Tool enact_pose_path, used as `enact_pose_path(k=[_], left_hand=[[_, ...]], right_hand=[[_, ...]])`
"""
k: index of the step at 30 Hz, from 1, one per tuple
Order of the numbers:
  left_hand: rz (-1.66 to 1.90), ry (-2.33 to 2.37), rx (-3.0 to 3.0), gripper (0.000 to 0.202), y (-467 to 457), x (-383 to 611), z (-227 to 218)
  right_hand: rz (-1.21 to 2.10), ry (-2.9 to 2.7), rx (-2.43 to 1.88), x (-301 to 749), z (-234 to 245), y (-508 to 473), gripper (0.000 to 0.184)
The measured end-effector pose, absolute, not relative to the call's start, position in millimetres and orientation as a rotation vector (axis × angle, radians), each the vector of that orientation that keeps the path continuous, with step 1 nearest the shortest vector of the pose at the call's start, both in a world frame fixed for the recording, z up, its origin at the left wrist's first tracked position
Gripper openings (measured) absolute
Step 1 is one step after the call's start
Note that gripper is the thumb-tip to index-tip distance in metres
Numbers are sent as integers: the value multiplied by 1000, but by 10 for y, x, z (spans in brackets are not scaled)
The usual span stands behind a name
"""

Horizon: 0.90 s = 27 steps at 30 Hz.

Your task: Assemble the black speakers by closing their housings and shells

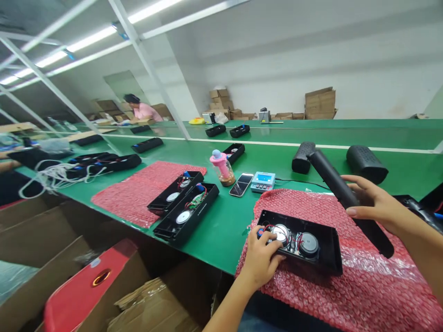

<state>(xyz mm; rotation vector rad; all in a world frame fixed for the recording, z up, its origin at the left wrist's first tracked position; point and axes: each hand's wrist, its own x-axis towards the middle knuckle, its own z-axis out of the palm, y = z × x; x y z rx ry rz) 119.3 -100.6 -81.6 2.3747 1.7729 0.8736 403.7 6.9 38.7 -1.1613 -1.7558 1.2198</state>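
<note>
An open black speaker housing (328, 246) lies tilted on pink bubble wrap (377, 295), with two round speaker drivers (308, 244) and red wires inside. My left hand (263, 258) grips its front left rim, fingers reaching in beside a blue part and the left driver. Up to the right, my right hand (377, 203) holds a long black cover (335, 184) slantwise above the wrap, thumb on the near side. The cover is apart from the housing. Beyond the wrap sits a small light-blue device with a screen (263, 181), a cable running from it.
A phone (241, 185) and a pink-topped bottle (223, 170) stand left of the device. Two open speaker housings (187, 216) rest on another bubble-wrap sheet (128, 193). Black shells (367, 163) stand behind. Cardboard boxes (155, 309) are below the table edge; a person (145, 110) sits far back.
</note>
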Motion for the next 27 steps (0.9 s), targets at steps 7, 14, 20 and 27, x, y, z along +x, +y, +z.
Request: enact_pose_path(k=[7, 14, 20, 27], left_hand=[[891, 1906, 2309, 20, -1009, 1317, -809], [740, 2037, 2329, 23, -1044, 1379, -732], [665, 2095, 2452, 37, -1075, 1384, -838], [789, 1981, 2603, 35, -1044, 1267, -1006]], right_hand=[[708, -2396, -1462, 4013, -194, 629, 76], [722, -2541, -1334, 3990, -639, 846, 61], [706, -2438, -1171, 4063, -321, 687, 54], [731, -2161, -840, 4037, 324, 72, 34]])
